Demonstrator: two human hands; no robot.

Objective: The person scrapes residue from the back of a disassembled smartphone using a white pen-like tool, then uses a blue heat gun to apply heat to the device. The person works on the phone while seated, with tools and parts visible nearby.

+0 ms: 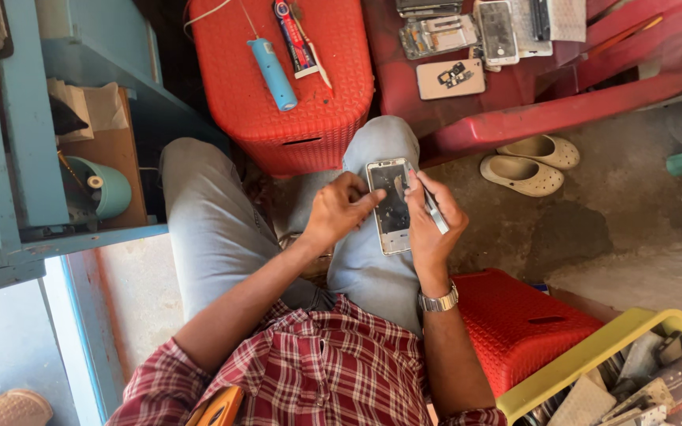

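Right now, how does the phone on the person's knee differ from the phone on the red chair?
The phone on the knee is opened, its dark inside showing, and both hands touch it: left hand, right hand. The phone on the red chair lies untouched with a grey face up, among loose parts. Both are slim, light-edged rectangles.

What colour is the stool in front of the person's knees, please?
Red: the stool has a woven-look plastic surface, clearest in the head view.

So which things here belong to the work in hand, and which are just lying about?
In hand:
- opened phone on the knee
- thin metal tool in right hand
- left hand steadying it

Lying about:
- blue tube
- sandals
- yellow crate
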